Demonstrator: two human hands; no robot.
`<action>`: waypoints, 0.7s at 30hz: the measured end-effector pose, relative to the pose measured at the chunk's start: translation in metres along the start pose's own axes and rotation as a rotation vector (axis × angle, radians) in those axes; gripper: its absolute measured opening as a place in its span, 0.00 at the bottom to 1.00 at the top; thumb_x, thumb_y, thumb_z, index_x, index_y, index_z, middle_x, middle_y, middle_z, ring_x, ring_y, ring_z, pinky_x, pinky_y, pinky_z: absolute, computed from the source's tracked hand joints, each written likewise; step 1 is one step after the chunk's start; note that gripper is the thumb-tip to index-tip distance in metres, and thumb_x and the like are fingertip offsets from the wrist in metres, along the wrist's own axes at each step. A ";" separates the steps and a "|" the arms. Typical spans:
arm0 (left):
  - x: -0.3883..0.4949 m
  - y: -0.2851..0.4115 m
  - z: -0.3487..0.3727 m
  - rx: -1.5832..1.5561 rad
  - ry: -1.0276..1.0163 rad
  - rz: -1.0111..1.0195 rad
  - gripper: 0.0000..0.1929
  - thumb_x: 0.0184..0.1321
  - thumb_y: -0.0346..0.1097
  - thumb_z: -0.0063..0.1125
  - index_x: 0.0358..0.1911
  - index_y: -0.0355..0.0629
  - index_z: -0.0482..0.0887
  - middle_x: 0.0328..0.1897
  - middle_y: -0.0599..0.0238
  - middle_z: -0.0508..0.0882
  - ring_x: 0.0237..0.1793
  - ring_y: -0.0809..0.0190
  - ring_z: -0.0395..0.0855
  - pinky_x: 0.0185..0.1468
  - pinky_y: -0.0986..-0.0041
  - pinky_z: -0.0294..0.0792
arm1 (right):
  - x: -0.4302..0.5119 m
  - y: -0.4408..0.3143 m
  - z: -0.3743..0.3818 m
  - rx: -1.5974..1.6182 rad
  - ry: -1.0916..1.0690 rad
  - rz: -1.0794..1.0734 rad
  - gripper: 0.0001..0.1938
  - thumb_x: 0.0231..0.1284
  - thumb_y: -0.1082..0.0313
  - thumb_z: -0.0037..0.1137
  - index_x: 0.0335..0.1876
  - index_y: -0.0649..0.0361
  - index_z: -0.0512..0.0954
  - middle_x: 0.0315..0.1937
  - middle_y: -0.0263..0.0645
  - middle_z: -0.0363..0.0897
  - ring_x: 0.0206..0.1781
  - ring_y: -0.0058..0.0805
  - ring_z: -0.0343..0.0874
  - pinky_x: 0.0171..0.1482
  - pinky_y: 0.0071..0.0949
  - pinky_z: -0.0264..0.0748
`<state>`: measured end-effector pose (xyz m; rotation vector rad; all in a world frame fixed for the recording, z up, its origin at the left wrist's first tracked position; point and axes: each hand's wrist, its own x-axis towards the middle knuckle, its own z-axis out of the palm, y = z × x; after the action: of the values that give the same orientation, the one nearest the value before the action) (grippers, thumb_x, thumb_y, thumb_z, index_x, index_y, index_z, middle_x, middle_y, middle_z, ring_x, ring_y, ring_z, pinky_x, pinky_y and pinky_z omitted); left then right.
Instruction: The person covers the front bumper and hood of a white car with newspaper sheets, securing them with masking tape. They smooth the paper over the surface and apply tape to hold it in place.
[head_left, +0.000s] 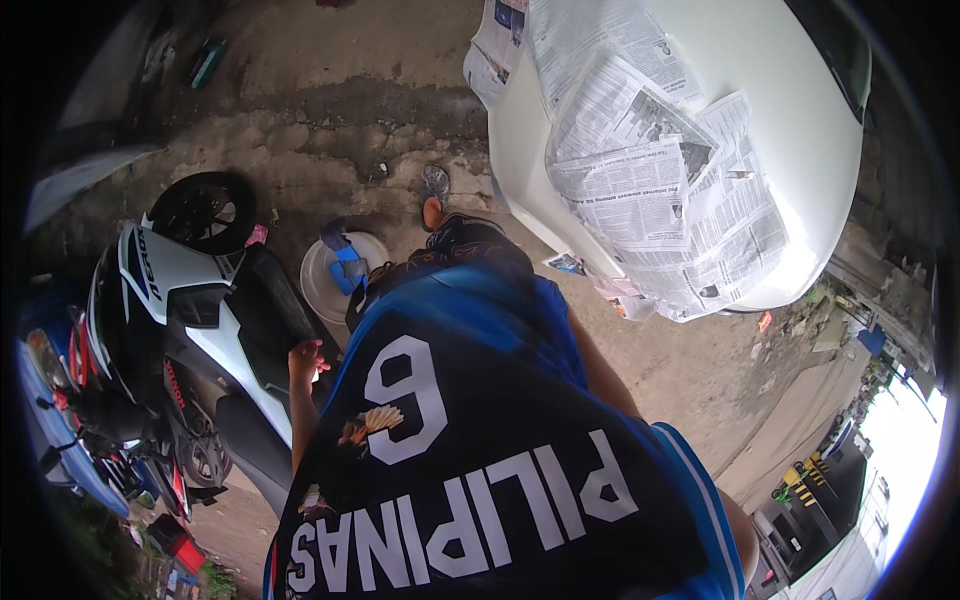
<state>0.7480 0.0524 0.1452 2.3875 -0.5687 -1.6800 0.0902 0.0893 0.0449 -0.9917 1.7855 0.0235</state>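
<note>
My left hand (305, 361) hangs beside a white-and-black motor scooter (199, 277), close to its dark seat (274, 296). Its fingers are curled, and a small pale spot shows at them; I cannot tell whether it is something held. My right hand is out of view behind my black-and-blue jersey (480, 420), which bears large white lettering; only the right arm (600, 375) shows. Ahead on the left stands a round white plastic tub (311, 281) with a blue object (347, 271) and a dark cloth (335, 236) at it. Ahead on the right, newspaper sheets (622, 195) cover part of a white car (787, 127).
My foot in a grey clog (435, 184) rests on cracked concrete (337, 161). More motorcycles (112, 420) crowd the far left. A green object (208, 64) lies at the upper left. A red container (187, 553) sits at the lower left.
</note>
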 end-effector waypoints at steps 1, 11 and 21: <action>0.007 0.028 -0.011 -0.015 0.045 0.010 0.14 0.80 0.37 0.50 0.53 0.38 0.89 0.23 0.64 0.83 0.22 0.59 0.90 0.24 0.73 0.74 | 0.011 -0.023 -0.008 0.013 -0.016 -0.038 0.14 0.71 0.62 0.57 0.52 0.58 0.88 0.45 0.44 0.92 0.49 0.38 0.91 0.52 0.39 0.83; 0.080 0.272 -0.055 0.141 0.006 0.257 0.14 0.71 0.29 0.55 0.55 0.40 0.89 0.27 0.66 0.86 0.23 0.67 0.86 0.27 0.74 0.73 | 0.124 -0.330 -0.151 0.046 0.074 -0.299 0.15 0.77 0.64 0.48 0.52 0.60 0.86 0.40 0.43 0.92 0.47 0.39 0.91 0.52 0.38 0.83; 0.233 0.350 -0.165 0.320 -0.322 0.135 0.14 0.70 0.25 0.52 0.54 0.39 0.88 0.22 0.60 0.82 0.15 0.61 0.79 0.17 0.69 0.69 | 0.138 -0.432 -0.129 0.303 0.637 -0.063 0.11 0.73 0.66 0.58 0.47 0.62 0.89 0.33 0.39 0.92 0.38 0.29 0.92 0.46 0.30 0.84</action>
<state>0.8966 -0.3738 0.1226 2.2161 -1.0989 -2.0582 0.2469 -0.3361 0.1752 -0.8858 2.2377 -0.6484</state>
